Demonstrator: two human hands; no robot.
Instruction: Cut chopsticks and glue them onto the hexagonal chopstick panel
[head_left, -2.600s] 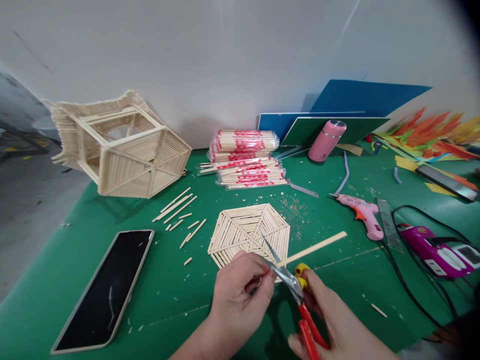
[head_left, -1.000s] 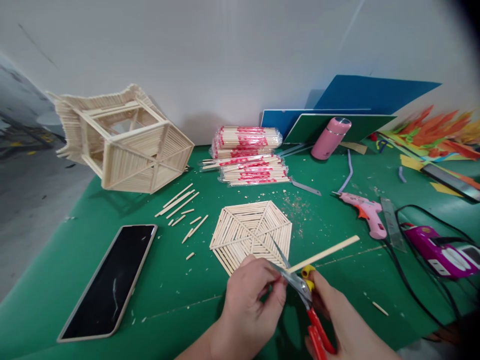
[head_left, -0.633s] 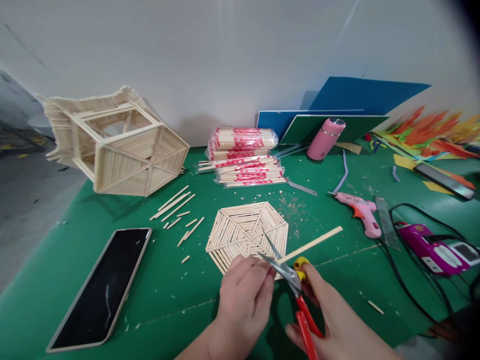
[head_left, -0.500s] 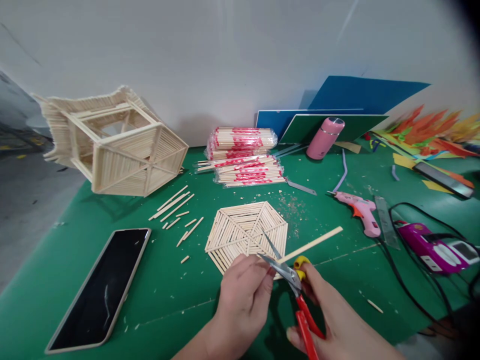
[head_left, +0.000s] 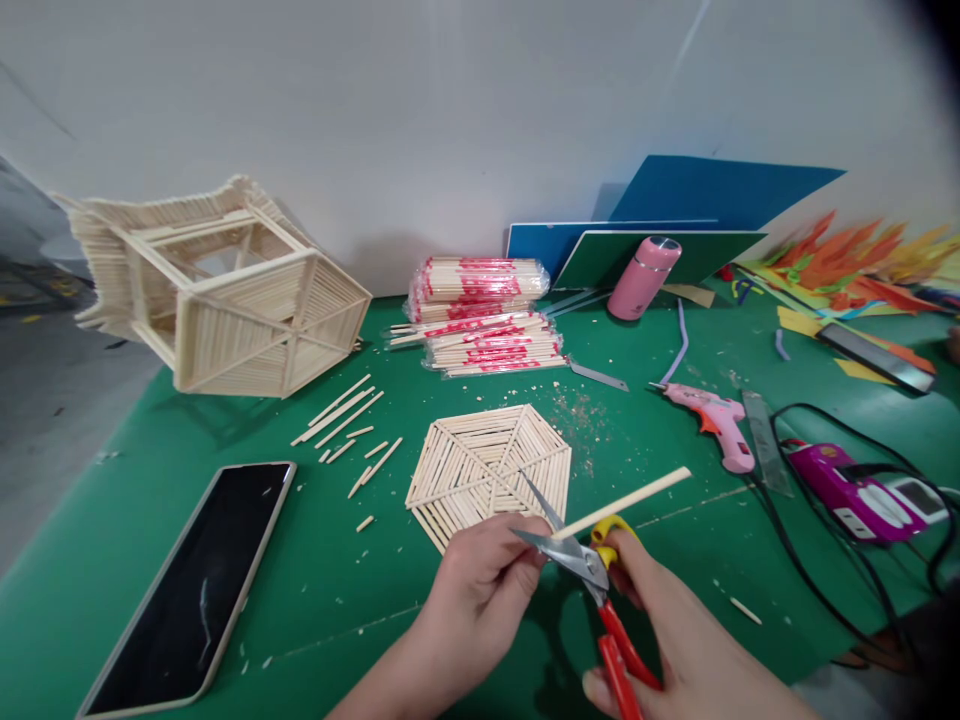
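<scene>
My left hand (head_left: pixel 480 590) is closed, pinching the near end of a long wooden stick (head_left: pixel 626 502) that points up and to the right. My right hand (head_left: pixel 675 640) grips red-handled scissors (head_left: pixel 592 590) with a yellow pivot guard; their blades are parted around the stick just beside my left fingertips. Right behind both hands a flat hexagonal panel (head_left: pixel 487 465) of glued sticks lies on the green table (head_left: pixel 360 600).
A hexagonal stick frame (head_left: pixel 225 300) lies tipped at back left, loose cut sticks (head_left: pixel 345 420) before it. A phone (head_left: pixel 187 590) lies front left. Wrapped chopstick bundles (head_left: pixel 480 320), a pink bottle (head_left: pixel 643 278), a pink glue gun (head_left: pixel 709 420), a purple device (head_left: pixel 862 490) with cables and coloured boards sit behind and right.
The scissor blades have opened a little wider around the stick. Both hands stay in nearly the same place; the view has shifted slightly.
</scene>
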